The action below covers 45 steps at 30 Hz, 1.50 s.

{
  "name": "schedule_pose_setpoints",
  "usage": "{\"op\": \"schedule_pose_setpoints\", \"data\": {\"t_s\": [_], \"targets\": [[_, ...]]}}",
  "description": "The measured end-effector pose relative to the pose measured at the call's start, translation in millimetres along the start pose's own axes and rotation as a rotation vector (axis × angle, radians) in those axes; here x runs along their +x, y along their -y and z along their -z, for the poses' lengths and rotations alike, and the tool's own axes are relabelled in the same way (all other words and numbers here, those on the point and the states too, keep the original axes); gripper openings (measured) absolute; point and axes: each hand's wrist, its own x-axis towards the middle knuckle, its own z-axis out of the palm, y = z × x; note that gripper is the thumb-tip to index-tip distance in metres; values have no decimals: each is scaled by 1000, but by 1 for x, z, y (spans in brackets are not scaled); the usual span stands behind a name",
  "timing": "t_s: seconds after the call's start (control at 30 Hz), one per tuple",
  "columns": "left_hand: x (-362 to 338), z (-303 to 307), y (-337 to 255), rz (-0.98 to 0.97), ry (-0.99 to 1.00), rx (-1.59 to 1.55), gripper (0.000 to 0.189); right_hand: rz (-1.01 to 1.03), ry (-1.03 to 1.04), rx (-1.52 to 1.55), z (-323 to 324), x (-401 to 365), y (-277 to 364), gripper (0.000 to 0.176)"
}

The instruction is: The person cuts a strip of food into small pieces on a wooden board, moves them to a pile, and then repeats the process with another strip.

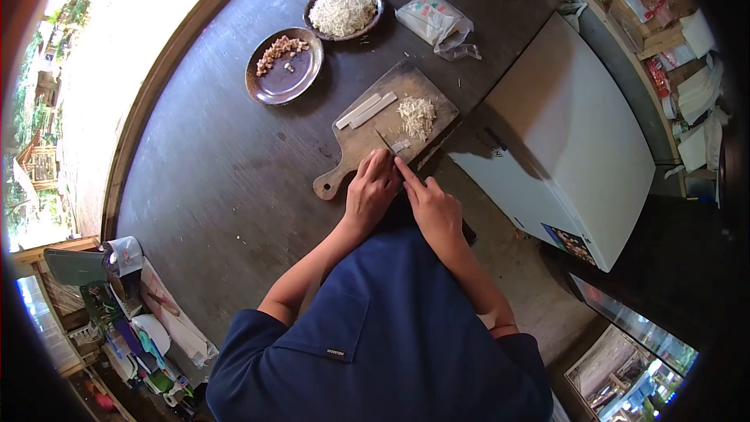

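A wooden cutting board (367, 139) with a holed handle lies near the table's edge in front of me. My right hand (434, 209) is closed on a knife (382, 139), its index finger stretched forward; the handle is hidden, and a thin part of the blade shows past my fingers. Right beside it, my left hand (373, 190) has curled fingers at the board's near edge; what they hold is hidden. Small cut white pieces (400, 146) lie by the blade. Farther up the board are pale strips (367, 110) and a heap of finely cut pale bits (417, 117).
Beyond the board stand a brown plate (283, 94) with small brownish chunks and a plate (375, 25) heaped with pale shreds (342, 11). A plastic bag (436, 19) lies to their right. A white chest-like appliance (578, 148) stands at the table's right side.
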Motion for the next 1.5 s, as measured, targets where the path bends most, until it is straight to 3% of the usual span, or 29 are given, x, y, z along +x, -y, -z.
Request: {"op": "schedule_pose_setpoints", "data": {"t_s": [0.37,0.47,0.73,1.13,1.43,1.5], "targets": [[1,1,0,11,-24,-19,30,-3,10,13,1,-6,-2,60],[3,4,1,-83,-5,64,26,4,13,9,7,-6,-1,62],[-3,-5,3,43,-28,-45,33,-29,37,4,6,-13,-1,61],[-2,-3,2,37,-12,-47,30,-19,54,-3,13,-18,-1,60],[-2,5,4,2,0,66,32,-5,62,90,14,-3,-12,59],[-1,11,9,-40,23,78,35,30,105,224,21,-4,-29,55]]}}
